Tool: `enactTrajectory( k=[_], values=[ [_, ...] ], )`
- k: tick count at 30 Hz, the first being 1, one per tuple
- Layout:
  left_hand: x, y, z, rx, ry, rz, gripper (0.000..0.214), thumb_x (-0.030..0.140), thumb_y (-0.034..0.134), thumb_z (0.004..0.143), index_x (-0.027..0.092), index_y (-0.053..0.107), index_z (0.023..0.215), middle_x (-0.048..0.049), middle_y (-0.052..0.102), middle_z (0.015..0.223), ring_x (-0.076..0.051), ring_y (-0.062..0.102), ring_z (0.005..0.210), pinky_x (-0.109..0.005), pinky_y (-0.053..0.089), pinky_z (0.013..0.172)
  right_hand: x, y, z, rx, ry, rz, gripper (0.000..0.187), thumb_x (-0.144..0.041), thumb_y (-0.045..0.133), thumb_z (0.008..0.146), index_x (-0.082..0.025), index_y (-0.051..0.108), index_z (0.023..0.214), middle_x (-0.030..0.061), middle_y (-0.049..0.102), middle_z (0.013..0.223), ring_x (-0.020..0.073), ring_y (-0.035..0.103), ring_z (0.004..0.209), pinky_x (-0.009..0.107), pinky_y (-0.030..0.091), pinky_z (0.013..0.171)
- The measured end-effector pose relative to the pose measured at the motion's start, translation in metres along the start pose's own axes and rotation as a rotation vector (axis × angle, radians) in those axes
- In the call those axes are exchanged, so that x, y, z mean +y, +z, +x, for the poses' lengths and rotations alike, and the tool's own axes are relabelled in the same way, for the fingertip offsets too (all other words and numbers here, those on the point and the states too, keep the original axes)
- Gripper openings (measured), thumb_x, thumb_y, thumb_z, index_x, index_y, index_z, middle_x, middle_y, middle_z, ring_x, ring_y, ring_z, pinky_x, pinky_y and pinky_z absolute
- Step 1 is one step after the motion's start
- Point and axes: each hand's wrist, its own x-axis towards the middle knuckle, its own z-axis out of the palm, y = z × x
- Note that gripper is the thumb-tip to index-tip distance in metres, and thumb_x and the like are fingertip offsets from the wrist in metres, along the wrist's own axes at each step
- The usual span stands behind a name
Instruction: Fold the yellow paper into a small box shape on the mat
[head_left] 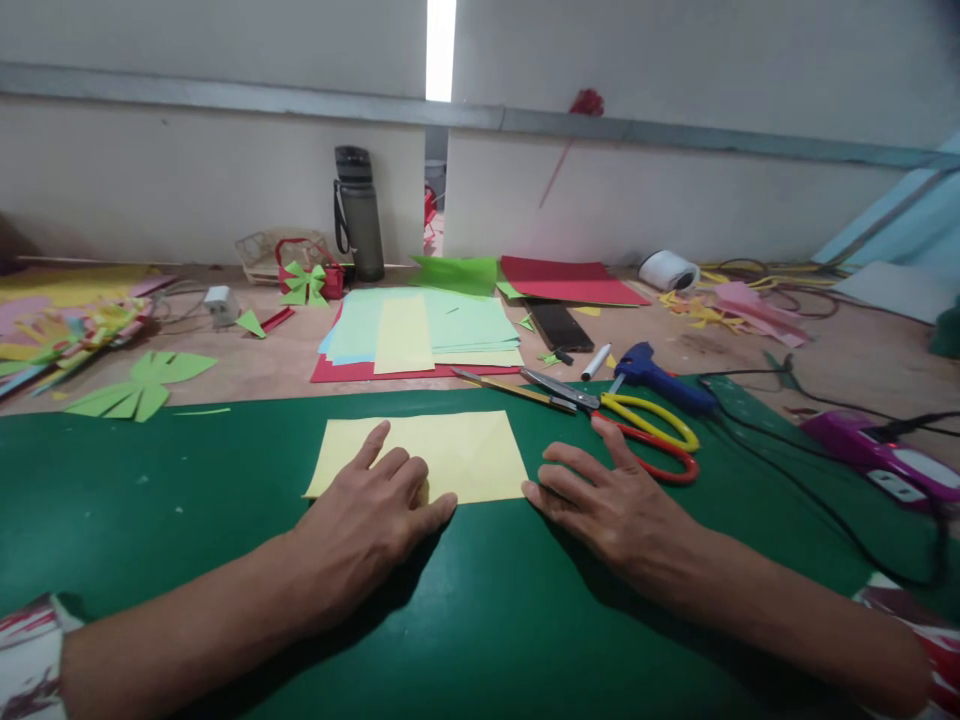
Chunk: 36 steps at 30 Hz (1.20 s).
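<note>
A pale yellow sheet of paper (pixel 472 450) lies on the green mat, its long side across in front of me. My left hand (pixel 375 510) rests over the sheet's left and lower part, fingers bent and apart, the thumb on the lower edge. Some of its fingertips are hidden beneath the hand. My right hand (pixel 607 500) is at the sheet's lower right corner, a fingertip touching there, the fingers loosely bent and spread. Close to the right hand lie scissors (pixel 660 415) with yellow and red handles. Neither hand grips anything.
A green mat (pixel 225 480) covers the near table. Beyond the sheet lie a cutter knife (pixel 517 390), a marker (pixel 596 362), a blue glue gun (pixel 664 380) with a cable, stacked coloured papers (pixel 480 325) and a phone (pixel 559 325). A dark bottle (pixel 364 225) stands behind.
</note>
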Motion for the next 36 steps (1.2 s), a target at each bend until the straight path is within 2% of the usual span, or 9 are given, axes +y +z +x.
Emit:
enactTrajectory(
  k=[4, 7, 9, 11, 13, 16, 22, 28, 36],
  values=[
    [-0.001, 0.003, -0.001, 0.026, 0.002, -0.018, 0.034, 0.013, 0.041, 0.088, 0.028, 0.053, 0.116, -0.0029, 0.053, 0.082, -0.017, 0.047, 0.075, -0.057, 0.023, 0.097, 0.002, 0.002, -0.008, -0.007, 0.006, -0.035, 0.031, -0.008, 0.041, 0.085, -0.014, 0.055, 0.112, 0.0081, 0.06, 0.095, 0.0269, 0.045, 0.106, 0.064, 0.016, 0.097],
    [-0.002, 0.005, 0.0, 0.031, 0.008, -0.03, 0.034, 0.014, 0.041, 0.088, 0.029, 0.052, 0.116, -0.0027, 0.052, 0.081, -0.016, 0.047, 0.073, -0.058, 0.025, 0.095, 0.001, -0.002, -0.009, 0.046, 0.049, -0.067, 0.027, -0.009, 0.039, 0.085, -0.013, 0.059, 0.104, 0.0093, 0.06, 0.092, 0.0265, 0.046, 0.104, 0.061, 0.02, 0.096],
    [-0.003, 0.007, 0.0, 0.033, 0.014, -0.027, 0.033, 0.014, 0.042, 0.088, 0.029, 0.052, 0.115, -0.0029, 0.052, 0.081, -0.017, 0.047, 0.073, -0.058, 0.025, 0.094, -0.002, -0.006, -0.003, 0.102, 0.095, -0.074, 0.027, -0.008, 0.037, 0.086, -0.012, 0.061, 0.098, 0.0105, 0.06, 0.089, 0.0267, 0.047, 0.103, 0.06, 0.02, 0.096],
    [-0.003, 0.008, 0.0, 0.042, 0.017, -0.012, 0.031, 0.016, 0.044, 0.087, 0.029, 0.052, 0.114, -0.0028, 0.052, 0.081, -0.017, 0.047, 0.073, -0.058, 0.025, 0.095, -0.007, -0.011, 0.01, 0.136, 0.099, -0.048, 0.029, -0.009, 0.035, 0.088, -0.012, 0.06, 0.1, 0.0102, 0.06, 0.087, 0.026, 0.047, 0.101, 0.061, 0.019, 0.096],
    [-0.002, 0.01, -0.001, 0.057, 0.016, 0.015, 0.029, 0.017, 0.045, 0.087, 0.028, 0.053, 0.113, -0.0024, 0.052, 0.08, -0.017, 0.046, 0.072, -0.057, 0.026, 0.095, -0.012, -0.013, 0.026, 0.105, 0.028, 0.025, 0.031, -0.011, 0.034, 0.089, -0.015, 0.056, 0.11, 0.0085, 0.058, 0.087, 0.0239, 0.047, 0.098, 0.06, 0.018, 0.096],
    [-0.001, 0.012, -0.002, 0.096, 0.024, 0.051, 0.027, 0.018, 0.044, 0.088, 0.027, 0.054, 0.111, -0.0019, 0.052, 0.077, -0.016, 0.045, 0.069, -0.055, 0.026, 0.097, -0.014, -0.011, 0.044, -0.004, -0.078, 0.127, 0.029, -0.015, 0.036, 0.09, -0.02, 0.052, 0.114, 0.0044, 0.056, 0.084, 0.0194, 0.047, 0.087, 0.058, 0.016, 0.098],
    [0.0, 0.012, -0.003, 0.17, 0.051, 0.062, 0.022, 0.014, 0.044, 0.086, 0.02, 0.06, 0.1, -0.0024, 0.052, 0.072, -0.015, 0.043, 0.066, -0.054, 0.025, 0.099, -0.007, -0.011, 0.053, -0.107, -0.137, 0.222, 0.034, -0.015, 0.033, 0.091, -0.022, 0.046, 0.122, 0.0036, 0.055, 0.086, 0.0173, 0.045, 0.081, 0.06, 0.011, 0.097],
    [0.0, 0.012, -0.004, 0.217, 0.046, 0.0, 0.023, 0.013, 0.044, 0.085, 0.02, 0.06, 0.1, -0.0033, 0.052, 0.073, -0.015, 0.042, 0.066, -0.056, 0.028, 0.096, 0.0, -0.015, 0.049, -0.136, -0.159, 0.28, 0.034, -0.015, 0.033, 0.09, -0.021, 0.047, 0.121, 0.0046, 0.054, 0.088, 0.019, 0.045, 0.086, 0.06, 0.014, 0.096],
    [-0.001, 0.013, -0.004, 0.232, 0.054, -0.046, 0.027, 0.012, 0.04, 0.086, 0.02, 0.058, 0.105, -0.0033, 0.05, 0.075, -0.015, 0.04, 0.067, -0.058, 0.028, 0.095, 0.012, -0.006, 0.013, -0.087, -0.078, 0.243, 0.039, -0.011, 0.033, 0.088, -0.023, 0.047, 0.123, 0.0068, 0.055, 0.093, 0.0226, 0.045, 0.099, 0.062, 0.013, 0.095]
  ],
)
